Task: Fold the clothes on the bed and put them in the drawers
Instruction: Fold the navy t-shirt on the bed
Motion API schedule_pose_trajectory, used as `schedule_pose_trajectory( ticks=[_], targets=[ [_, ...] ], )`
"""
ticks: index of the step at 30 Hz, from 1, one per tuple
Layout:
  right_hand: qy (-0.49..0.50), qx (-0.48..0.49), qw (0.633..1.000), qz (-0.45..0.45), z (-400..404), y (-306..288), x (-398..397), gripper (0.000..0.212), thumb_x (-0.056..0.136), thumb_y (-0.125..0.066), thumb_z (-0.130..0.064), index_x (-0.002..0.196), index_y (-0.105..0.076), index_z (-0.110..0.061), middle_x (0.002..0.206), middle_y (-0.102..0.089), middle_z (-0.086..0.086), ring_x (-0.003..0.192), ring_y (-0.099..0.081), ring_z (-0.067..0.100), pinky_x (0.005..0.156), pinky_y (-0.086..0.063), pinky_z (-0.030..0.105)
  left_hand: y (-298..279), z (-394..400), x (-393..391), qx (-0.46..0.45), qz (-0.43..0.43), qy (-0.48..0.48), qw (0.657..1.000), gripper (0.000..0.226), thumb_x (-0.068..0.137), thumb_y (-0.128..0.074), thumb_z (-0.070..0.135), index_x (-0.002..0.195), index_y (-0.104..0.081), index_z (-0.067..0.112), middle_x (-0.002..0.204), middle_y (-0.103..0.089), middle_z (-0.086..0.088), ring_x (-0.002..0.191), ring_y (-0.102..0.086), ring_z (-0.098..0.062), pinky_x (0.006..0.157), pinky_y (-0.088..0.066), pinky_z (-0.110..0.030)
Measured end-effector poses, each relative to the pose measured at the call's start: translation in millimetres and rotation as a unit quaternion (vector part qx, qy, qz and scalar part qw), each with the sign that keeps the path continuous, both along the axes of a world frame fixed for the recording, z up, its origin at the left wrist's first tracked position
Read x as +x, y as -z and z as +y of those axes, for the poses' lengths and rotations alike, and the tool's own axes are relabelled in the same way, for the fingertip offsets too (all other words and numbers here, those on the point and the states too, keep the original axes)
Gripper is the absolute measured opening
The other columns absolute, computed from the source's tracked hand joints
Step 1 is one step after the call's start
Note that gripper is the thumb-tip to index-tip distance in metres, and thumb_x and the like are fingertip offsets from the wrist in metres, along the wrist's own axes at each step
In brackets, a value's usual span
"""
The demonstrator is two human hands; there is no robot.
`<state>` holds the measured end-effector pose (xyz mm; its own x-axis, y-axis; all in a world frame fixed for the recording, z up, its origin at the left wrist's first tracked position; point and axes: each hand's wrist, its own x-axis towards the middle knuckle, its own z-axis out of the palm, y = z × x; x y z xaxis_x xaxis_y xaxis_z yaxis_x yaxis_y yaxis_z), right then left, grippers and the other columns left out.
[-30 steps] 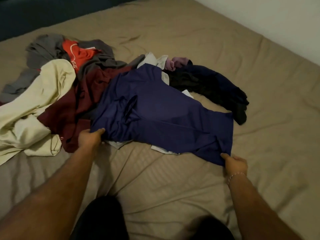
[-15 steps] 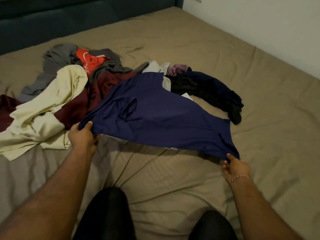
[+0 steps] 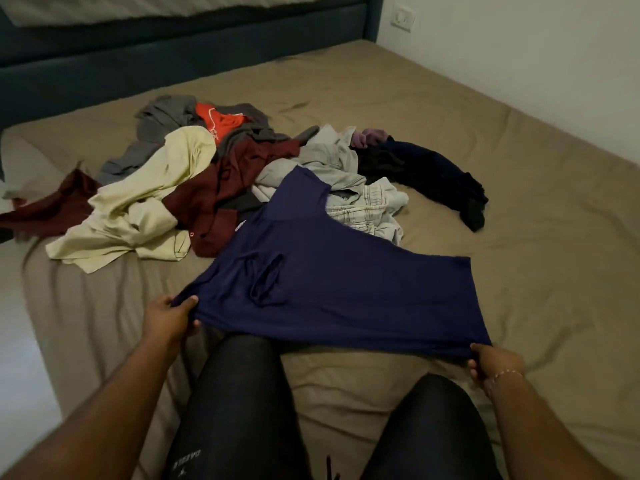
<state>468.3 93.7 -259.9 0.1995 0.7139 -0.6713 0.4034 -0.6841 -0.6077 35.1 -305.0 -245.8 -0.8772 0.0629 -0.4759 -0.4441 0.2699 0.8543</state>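
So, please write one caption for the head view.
Both hands, left hand and right hand, hold a navy shirt over the bed.

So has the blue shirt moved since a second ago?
Yes. The blue shirt has been pulled off the clothes pile toward the person, uncovering a pale garment.

The room is dim and the light soft and warm, with no hard-edged shadows. The white wall [image 3: 519, 57] at upper right is the brightest area, so light seems to fall from that side. The tan bedsheet [image 3: 554, 237] shows gentle shading in its creases; the dark headboard [image 3: 173, 57] loses detail. Wide-angle distortion bends the edges. The picture is slightly soft and grainy, with blocky compression in the darkest patches.
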Motion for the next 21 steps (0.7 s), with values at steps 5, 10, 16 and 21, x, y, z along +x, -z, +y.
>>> schedule_pose_trajectory(
  ticks=[5, 10, 16, 21],
  targets=[
    [-0.247, 0.107, 0.936, -0.226, -2, -25, -15, 0.059, 0.086, -0.080, -0.032, 0.130, -0.060, 0.002, 0.124, -0.066, 0.026, 0.111, -0.064, 0.044, 0.088, -0.050, 0.042, -7, 7, 1, -0.156, 0.101, 0.106, 0.977, 0.057, 0.090, -0.080, 0.019, 0.139, -0.050, 0.016, 0.129, -0.063, -0.015, 0.108, -0.063, -0.030, 0.095, -0.055, -0.049],
    [-0.385, 0.253, 0.850, -0.257, 15, -48, -65, 0.065, 0.085, -0.078, -0.033, 0.141, -0.053, -0.010, 0.136, -0.058, 0.020, 0.122, -0.056, 0.042, 0.099, -0.051, 0.047, -30, 87, -3, -0.228, 0.355, 0.302, 0.855, 0.058, 0.084, -0.080, 0.014, 0.136, -0.058, 0.006, 0.130, -0.064, -0.018, 0.120, -0.059, -0.039, 0.103, -0.047, -0.050],
    [-0.532, 0.272, 0.761, -0.254, 35, -47, -140, 0.066, 0.090, -0.073, -0.035, 0.148, -0.046, -0.017, 0.147, -0.048, 0.010, 0.132, -0.045, 0.035, 0.099, -0.049, 0.051, -49, 226, 17, -0.256, 0.472, 0.619, 0.573, 0.061, 0.087, -0.067, 0.024, 0.146, -0.053, 0.024, 0.151, -0.051, 0.003, 0.137, -0.045, -0.024, 0.108, -0.043, -0.044],
    [-0.614, 0.217, 0.721, -0.235, 53, -36, -182, 0.065, 0.091, -0.071, -0.024, 0.148, -0.042, -0.014, 0.146, -0.045, 0.011, 0.129, -0.051, 0.033, 0.102, -0.050, 0.049, -40, 312, 35, -0.316, 0.425, 0.712, 0.461, 0.061, 0.092, -0.060, 0.022, 0.151, -0.043, 0.024, 0.155, -0.044, -0.002, 0.137, -0.044, -0.026, 0.105, -0.042, -0.044]
  ],
)
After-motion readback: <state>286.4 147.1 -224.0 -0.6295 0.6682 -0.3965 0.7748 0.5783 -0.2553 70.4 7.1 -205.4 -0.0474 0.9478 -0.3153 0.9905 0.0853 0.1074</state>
